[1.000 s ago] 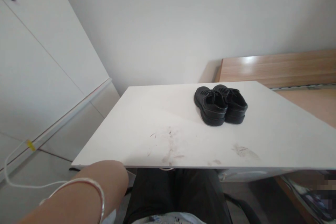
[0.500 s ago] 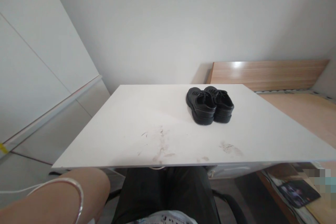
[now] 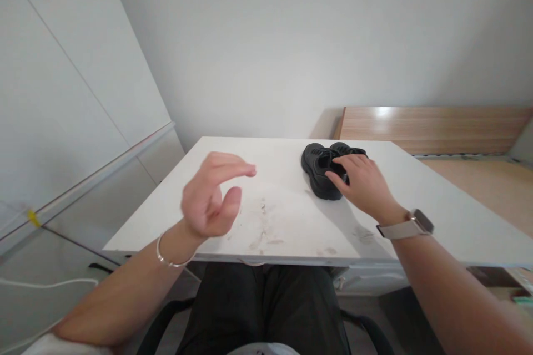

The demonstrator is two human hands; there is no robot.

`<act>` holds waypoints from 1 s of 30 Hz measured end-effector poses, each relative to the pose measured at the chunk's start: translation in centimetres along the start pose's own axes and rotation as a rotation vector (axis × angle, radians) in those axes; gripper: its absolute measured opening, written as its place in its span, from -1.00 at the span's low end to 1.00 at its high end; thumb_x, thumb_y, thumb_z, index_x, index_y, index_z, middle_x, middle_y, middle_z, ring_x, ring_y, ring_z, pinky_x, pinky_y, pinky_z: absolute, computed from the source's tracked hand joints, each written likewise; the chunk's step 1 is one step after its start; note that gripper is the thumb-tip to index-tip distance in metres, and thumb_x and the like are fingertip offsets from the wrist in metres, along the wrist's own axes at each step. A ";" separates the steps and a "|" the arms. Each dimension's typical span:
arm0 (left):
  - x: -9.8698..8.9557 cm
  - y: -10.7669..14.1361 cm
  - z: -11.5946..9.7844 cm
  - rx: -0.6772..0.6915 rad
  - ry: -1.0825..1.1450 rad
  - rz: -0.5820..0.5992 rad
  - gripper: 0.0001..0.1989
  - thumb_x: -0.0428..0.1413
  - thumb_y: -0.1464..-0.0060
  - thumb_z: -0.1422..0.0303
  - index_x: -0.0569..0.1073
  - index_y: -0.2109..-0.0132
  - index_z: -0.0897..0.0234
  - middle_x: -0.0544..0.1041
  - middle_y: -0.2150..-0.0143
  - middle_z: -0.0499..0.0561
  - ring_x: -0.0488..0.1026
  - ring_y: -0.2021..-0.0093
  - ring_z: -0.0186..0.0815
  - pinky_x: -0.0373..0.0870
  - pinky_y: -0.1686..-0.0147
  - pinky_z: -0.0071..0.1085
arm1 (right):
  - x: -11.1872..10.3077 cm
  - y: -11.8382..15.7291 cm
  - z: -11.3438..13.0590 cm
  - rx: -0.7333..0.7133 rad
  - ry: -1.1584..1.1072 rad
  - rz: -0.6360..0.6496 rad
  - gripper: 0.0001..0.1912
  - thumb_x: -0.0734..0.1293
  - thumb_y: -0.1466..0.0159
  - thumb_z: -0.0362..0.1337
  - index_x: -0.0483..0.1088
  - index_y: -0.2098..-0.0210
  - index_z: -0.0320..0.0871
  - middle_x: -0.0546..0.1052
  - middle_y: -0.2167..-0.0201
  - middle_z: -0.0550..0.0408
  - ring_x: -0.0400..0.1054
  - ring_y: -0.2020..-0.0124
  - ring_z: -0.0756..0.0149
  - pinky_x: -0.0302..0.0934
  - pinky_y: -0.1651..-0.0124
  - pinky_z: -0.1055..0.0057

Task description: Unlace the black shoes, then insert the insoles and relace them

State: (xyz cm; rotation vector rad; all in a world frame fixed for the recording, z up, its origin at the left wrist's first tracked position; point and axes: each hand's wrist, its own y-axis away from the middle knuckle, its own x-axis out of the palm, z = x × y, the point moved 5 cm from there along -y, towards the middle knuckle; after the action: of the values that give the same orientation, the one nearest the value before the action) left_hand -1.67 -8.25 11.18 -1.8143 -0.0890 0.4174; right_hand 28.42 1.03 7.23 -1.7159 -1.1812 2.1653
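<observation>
A pair of black lace-up shoes stands side by side on the white table (image 3: 175,222), toes toward the wall. My right hand (image 3: 363,184) is over the heels, thumb and fingers apart, hiding most of the right shoe (image 3: 341,148). Its thumb overlaps the opening of the left shoe (image 3: 313,163); whether it touches the leather I cannot tell. My left hand (image 3: 214,194) hovers above the table's left half, fingers curved and thumb apart, with nothing in it. A thin bracelet circles the left wrist, and a watch (image 3: 410,224) is on the right.
Dark smudges (image 3: 263,233) mark the tabletop near its front edge. White cabinets (image 3: 75,105) line the left, and a wall rises behind. A wooden headboard (image 3: 433,127) and a bare bed surface (image 3: 470,177) lie to the right. Chair armrests flank my legs (image 3: 262,310).
Both hands have come into view over the table, the right one reaching to the shoes. Earlier only part of my left arm showed at the lower left. The view has shifted slightly.
</observation>
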 end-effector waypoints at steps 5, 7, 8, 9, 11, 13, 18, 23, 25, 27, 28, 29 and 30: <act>4.0 1.0 4.5 -0.236 0.010 0.250 -0.82 0.04 -0.30 0.41 0.50 0.03 0.27 0.57 0.26 0.04 0.51 0.23 -0.30 0.46 0.16 -0.31 | 4.5 0.2 1.2 -0.041 0.088 0.153 -0.74 0.30 -0.35 -0.15 0.37 0.38 -0.18 0.48 0.41 -0.11 0.32 0.26 0.04 0.17 0.16 0.16; 5.6 2.0 6.7 -0.360 0.026 0.327 -0.82 0.04 -0.31 0.36 0.50 0.04 0.26 0.57 0.23 0.06 0.52 0.21 -0.29 0.47 0.14 -0.31 | 5.1 0.0 3.2 -0.117 -0.009 0.118 -0.76 0.26 -0.39 -0.19 0.34 0.38 -0.16 0.47 0.39 -0.08 0.29 0.27 0.09 0.14 0.20 0.23; 6.3 2.5 7.6 -0.400 0.041 0.357 -0.81 0.04 -0.31 0.33 0.49 0.03 0.26 0.57 0.18 0.08 0.52 0.18 -0.28 0.47 0.12 -0.30 | 5.4 -0.1 4.3 -0.154 -0.055 0.102 -0.76 0.23 -0.40 -0.19 0.32 0.38 -0.16 0.46 0.38 -0.07 0.28 0.27 0.12 0.12 0.21 0.25; 7.0 3.0 8.3 -0.424 0.058 0.381 -0.79 0.05 -0.31 0.31 0.49 0.00 0.25 0.55 0.12 0.10 0.51 0.13 -0.26 0.47 0.09 -0.28 | 5.6 -0.2 5.5 -0.186 -0.088 0.083 -0.74 0.21 -0.42 -0.19 0.32 0.38 -0.16 0.46 0.38 -0.06 0.27 0.29 0.15 0.10 0.24 0.27; 8.1 3.6 9.2 -0.439 0.103 0.410 -0.73 0.05 -0.31 0.27 0.45 -0.09 0.22 0.50 -0.02 0.15 0.47 -0.01 -0.20 0.46 0.00 -0.22 | 6.2 -0.4 7.9 -0.267 -0.147 0.050 -0.70 0.17 -0.44 -0.18 0.32 0.38 -0.16 0.44 0.40 -0.04 0.25 0.33 0.19 0.07 0.29 0.29; 8.8 3.8 9.6 -0.425 0.145 0.414 -0.68 0.03 -0.33 0.24 0.42 -0.16 0.18 0.44 -0.10 0.17 0.39 -0.14 -0.15 0.39 -0.13 -0.14 | 6.9 -0.7 9.7 -0.353 -0.226 0.023 -0.69 0.15 -0.44 -0.18 0.34 0.37 -0.16 0.44 0.41 -0.04 0.25 0.34 0.20 0.09 0.30 0.29; 8.5 3.7 10.6 -0.455 0.076 0.361 -0.72 0.01 -0.33 0.29 0.47 -0.11 0.16 0.42 -0.11 0.13 0.28 -0.22 -0.09 0.13 -0.29 0.01 | 6.9 -1.8 10.9 -0.538 -0.631 -0.023 -0.71 0.13 -0.44 -0.20 0.37 0.33 -0.15 0.46 0.41 -0.01 0.28 0.36 0.24 0.20 0.29 0.31; 7.9 4.1 11.9 -0.521 0.098 0.318 -0.63 0.09 -0.13 0.47 0.42 -0.10 0.20 0.41 -0.06 0.11 0.34 -0.12 -0.09 0.29 -0.11 -0.10 | 6.4 -3.7 6.6 -0.172 -0.922 -0.205 -0.86 0.20 -0.42 -0.32 0.40 0.15 -0.12 0.48 0.27 0.02 0.35 0.23 0.26 0.26 0.14 0.28; 7.9 4.3 12.0 -0.563 0.133 0.273 -0.55 0.07 -0.07 0.53 0.39 -0.12 0.20 0.38 -0.10 0.12 0.32 -0.14 -0.10 0.25 -0.15 -0.10 | 6.9 -4.0 5.7 -0.123 -0.928 -0.168 -0.84 0.31 -0.36 -0.30 0.38 0.06 -0.10 0.46 0.18 0.00 0.33 0.19 0.24 0.28 0.09 0.24; 8.0 4.6 12.0 -0.618 0.179 0.236 -0.51 0.05 -0.03 0.56 0.37 -0.13 0.22 0.37 -0.12 0.12 0.33 -0.13 -0.11 0.23 -0.17 -0.10 | 7.7 -4.0 5.5 -0.114 -0.985 -0.055 -0.70 0.37 -0.31 -0.28 0.33 -0.02 -0.08 0.41 0.09 -0.03 0.31 0.16 0.23 0.29 0.06 0.21; 8.2 4.7 12.0 -0.641 0.204 0.233 -0.51 0.05 -0.02 0.56 0.36 -0.13 0.22 0.38 -0.11 0.12 0.35 -0.10 -0.12 0.23 -0.16 -0.10 | 8.0 -3.9 5.5 -0.102 -1.018 -0.002 -0.65 0.39 -0.29 -0.27 0.32 -0.05 -0.08 0.39 0.06 -0.03 0.30 0.15 0.23 0.30 0.07 0.21; 8.3 4.8 11.8 -0.655 0.230 0.238 -0.50 0.04 -0.01 0.57 0.36 -0.13 0.23 0.39 -0.10 0.12 0.36 -0.09 -0.13 0.24 -0.16 -0.10 | 8.1 -3.8 5.6 -0.090 -1.038 0.041 -0.61 0.40 -0.27 -0.28 0.31 -0.06 -0.08 0.38 0.04 -0.04 0.29 0.14 0.22 0.31 0.09 0.22; 8.4 4.8 11.7 -0.657 0.256 0.246 -0.50 0.03 -0.01 0.58 0.37 -0.13 0.24 0.40 -0.09 0.12 0.37 -0.09 -0.13 0.24 -0.16 -0.10 | 8.1 -3.8 5.7 -0.086 -1.045 0.075 -0.59 0.41 -0.25 -0.32 0.31 -0.07 -0.08 0.36 0.04 -0.04 0.28 0.13 0.22 0.31 0.11 0.23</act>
State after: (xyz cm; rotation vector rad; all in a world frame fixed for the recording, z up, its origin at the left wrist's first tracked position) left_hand 1.64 3.42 2.03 -2.5272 0.2004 0.3452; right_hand 19.36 5.26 3.70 -0.5406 -1.3680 3.1923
